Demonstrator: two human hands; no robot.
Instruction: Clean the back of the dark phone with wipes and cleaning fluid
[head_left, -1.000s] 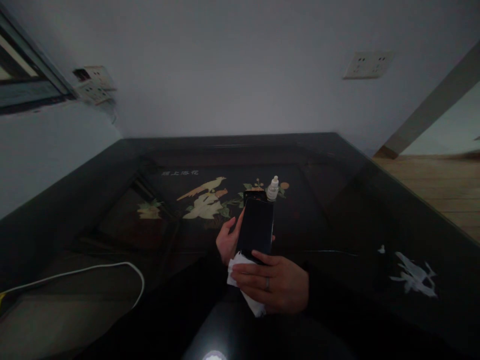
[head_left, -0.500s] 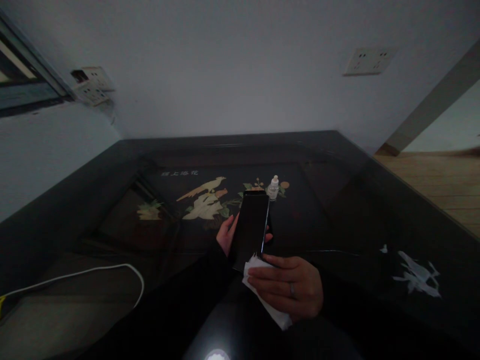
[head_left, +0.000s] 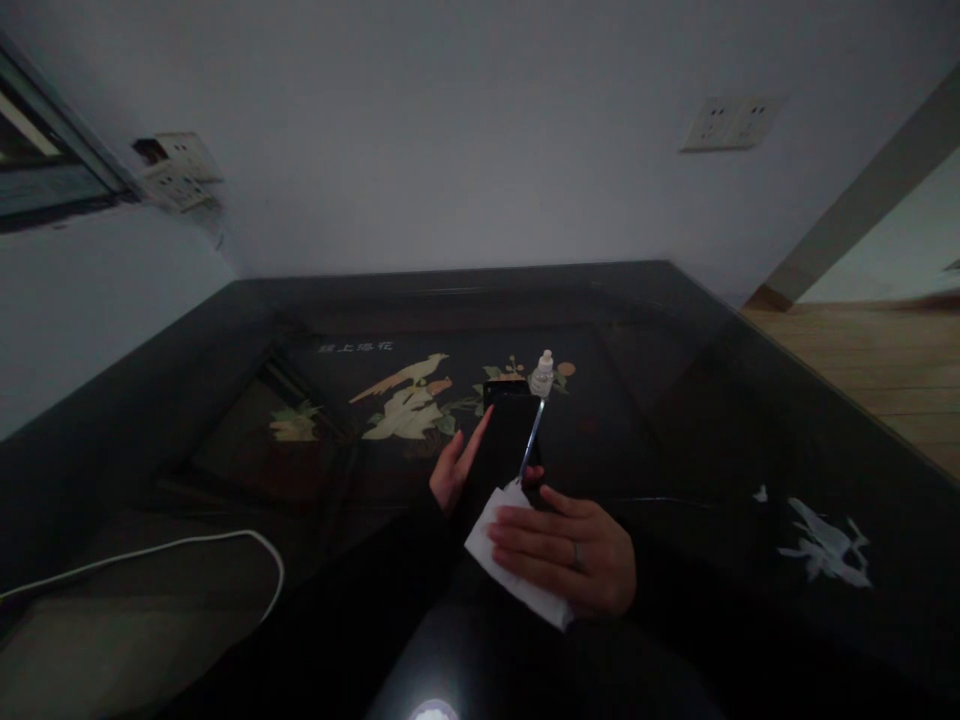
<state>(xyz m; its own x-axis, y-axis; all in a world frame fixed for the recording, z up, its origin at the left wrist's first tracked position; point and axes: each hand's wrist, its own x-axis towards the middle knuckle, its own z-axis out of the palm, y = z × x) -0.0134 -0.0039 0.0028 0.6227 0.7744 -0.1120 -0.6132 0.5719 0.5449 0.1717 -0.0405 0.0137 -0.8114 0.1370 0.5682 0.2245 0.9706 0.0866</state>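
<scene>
Low in the centre of the frame, the right hand (head_left: pixel 571 562) presses a white cloth (head_left: pixel 510 570) (folded) under flat fingers. Just above, the left hand (head_left: pixel 454 468) grips a dark phone (head_left: pixel 508 440), tilted on edge. Farther up, a small white bottle (head_left: pixel 542 373) stands on the dark table (head_left: pixel 675 420).

The phone (head_left: pixel 510 435) is a slim black slab with a dark screen, tilted so its right edge catches light, gripped in the left hand (head_left: pixel 454 470). The white tissue (head_left: pixel 534 600), folded and creased, touches its lower end, pinned under the right hand (head_left: pixel 570 560).
</scene>
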